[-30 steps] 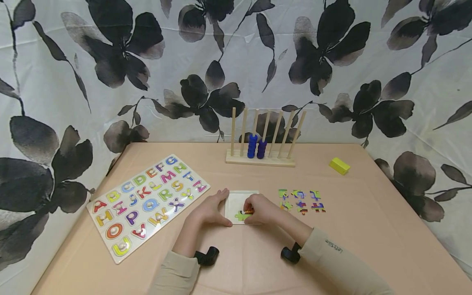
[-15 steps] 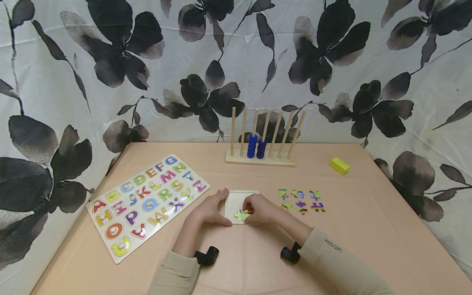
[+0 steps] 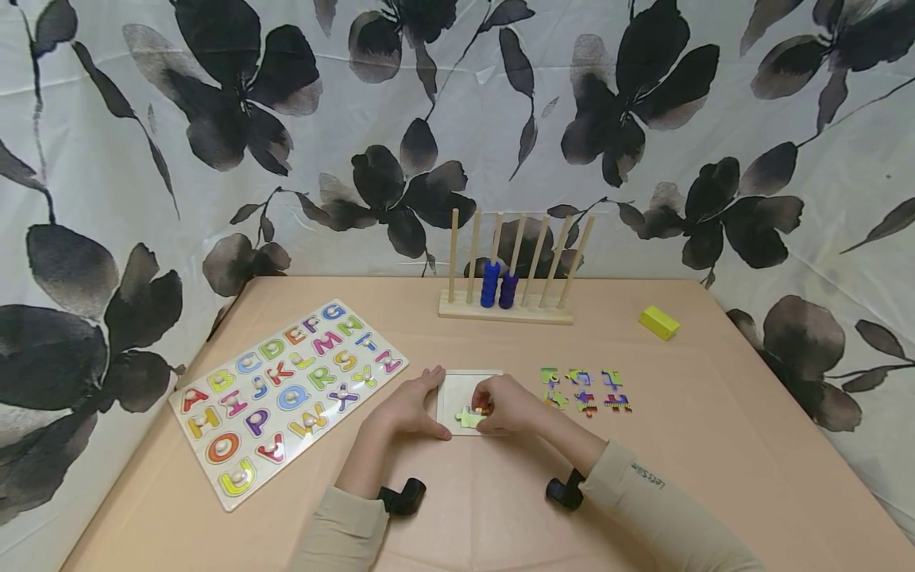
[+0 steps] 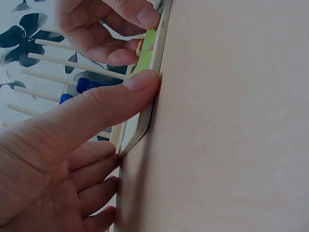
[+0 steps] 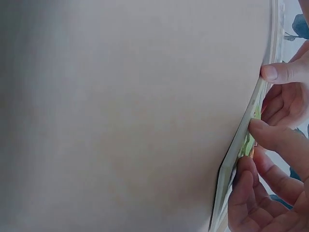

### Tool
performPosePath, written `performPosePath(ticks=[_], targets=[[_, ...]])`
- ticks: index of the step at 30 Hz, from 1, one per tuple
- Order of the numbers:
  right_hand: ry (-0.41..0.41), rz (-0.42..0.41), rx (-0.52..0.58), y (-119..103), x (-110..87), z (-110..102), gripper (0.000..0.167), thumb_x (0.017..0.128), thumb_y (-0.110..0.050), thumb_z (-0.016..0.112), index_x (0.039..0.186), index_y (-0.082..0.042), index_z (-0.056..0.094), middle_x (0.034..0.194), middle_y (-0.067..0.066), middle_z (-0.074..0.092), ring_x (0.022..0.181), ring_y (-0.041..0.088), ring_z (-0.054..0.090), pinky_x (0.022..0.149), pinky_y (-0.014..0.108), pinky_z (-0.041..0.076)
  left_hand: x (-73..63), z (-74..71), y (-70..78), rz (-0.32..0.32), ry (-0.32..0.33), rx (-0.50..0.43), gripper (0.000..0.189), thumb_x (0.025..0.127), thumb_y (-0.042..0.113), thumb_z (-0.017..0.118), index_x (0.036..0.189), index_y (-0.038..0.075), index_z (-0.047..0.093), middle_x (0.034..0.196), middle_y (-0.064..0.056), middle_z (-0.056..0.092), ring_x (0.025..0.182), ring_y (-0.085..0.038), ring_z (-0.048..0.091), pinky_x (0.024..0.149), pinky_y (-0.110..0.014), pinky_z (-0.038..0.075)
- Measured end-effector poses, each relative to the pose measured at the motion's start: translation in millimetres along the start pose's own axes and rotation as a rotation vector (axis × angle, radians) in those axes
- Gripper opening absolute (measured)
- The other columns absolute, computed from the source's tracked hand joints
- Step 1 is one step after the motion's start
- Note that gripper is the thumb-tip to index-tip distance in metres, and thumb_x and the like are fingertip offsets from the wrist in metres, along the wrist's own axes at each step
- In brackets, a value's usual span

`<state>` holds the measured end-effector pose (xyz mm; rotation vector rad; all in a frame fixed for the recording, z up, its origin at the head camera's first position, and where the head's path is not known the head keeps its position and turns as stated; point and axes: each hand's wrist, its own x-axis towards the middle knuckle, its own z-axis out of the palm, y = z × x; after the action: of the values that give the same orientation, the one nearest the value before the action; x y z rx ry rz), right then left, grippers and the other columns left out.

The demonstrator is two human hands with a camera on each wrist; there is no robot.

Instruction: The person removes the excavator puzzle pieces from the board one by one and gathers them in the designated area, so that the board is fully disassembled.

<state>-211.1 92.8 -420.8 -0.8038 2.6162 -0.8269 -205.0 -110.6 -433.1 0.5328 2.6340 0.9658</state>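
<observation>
A white puzzle tray [image 3: 457, 391] lies on the table with a green jigsaw section [image 3: 468, 417] at its front edge. My left hand [image 3: 409, 409] holds the tray's near left corner, thumb on the front rim and fingers along the left side. My right hand [image 3: 511, 407] pinches a puzzle piece [image 3: 480, 411] with orange on it, low over the tray's front right part. In the right wrist view, the thumb of the right hand [image 5: 275, 179] rests at the tray's rim, with its fingertips bent by the green surface. The fingers hide much of the piece.
Several loose puzzle pieces [image 3: 584, 397] lie in rows right of the tray. An alphabet board [image 3: 268, 465] sits at the left. Behind stands a wooden peg rack [image 3: 500, 314] with blue beads. A yellow block [image 3: 658, 322] lies at the back right.
Both hands keep their places on the tray. The green section under the right fingers looks paler and shinier than a second ago.
</observation>
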Motion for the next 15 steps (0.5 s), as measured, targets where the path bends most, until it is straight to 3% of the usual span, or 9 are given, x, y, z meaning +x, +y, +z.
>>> performPosePath(ticks=[7, 15], targets=[[0.007, 0.024, 0.093, 9, -0.9, -1, 0.019, 0.066, 0.000, 0.077, 0.075, -0.003, 0.061, 0.066, 0.000, 0.053, 0.060, 0.009, 0.046, 0.052, 0.019, 0.041, 0.2, 0.2, 0.7, 0.035, 0.017, -0.011, 0.102, 0.058, 0.023, 0.087, 0.139, -0.004, 0.031, 0.146, -0.014, 0.028, 0.135, -0.031, 0.020, 0.109, -0.041, 0.020], [-0.005, 0.032, 0.165, 16, 0.3, -4, 0.015, 0.069, 0.001, 0.075, 0.077, -0.005, 0.064, 0.067, -0.001, 0.056, 0.060, 0.009, 0.050, 0.053, 0.019, 0.045, 0.5, 0.6, -0.5, 0.031, 0.014, -0.005, 0.103, 0.058, 0.024, 0.087, 0.140, -0.004, 0.031, 0.147, -0.014, 0.027, 0.135, -0.032, 0.020, 0.109, -0.041, 0.020]])
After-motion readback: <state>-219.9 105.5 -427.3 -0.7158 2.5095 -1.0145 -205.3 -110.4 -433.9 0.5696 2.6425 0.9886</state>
